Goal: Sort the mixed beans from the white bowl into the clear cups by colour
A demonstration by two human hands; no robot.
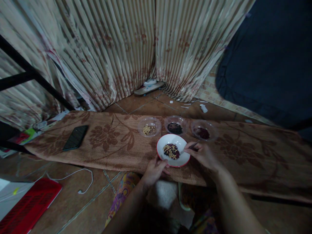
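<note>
A white bowl point(176, 139) with a red rim stands near the front edge of the cloth-covered bench. Mixed yellow, black and dark red beans point(171, 151) lie in its middle. My left hand point(156, 169) grips the bowl's front-left rim, thumb on top. In my right hand point(203, 155), closed at the bowl's right side, is a thin dark-handled utensil point(192, 146); its pale tip dips toward the beans, its exact kind unclear. Behind the bowl are three clear plastic cups: one with yellow beans point(148, 130), one with black beans point(175, 128), one with dark red beans point(202, 133).
A brown flowered cloth point(117, 156) covers the long bench. On its left part lies a dark phone point(75, 137). A white cable point(91, 178) and a red box point(31, 203) are on the floor at left. Striped curtains point(117, 48) hang beyond the bench.
</note>
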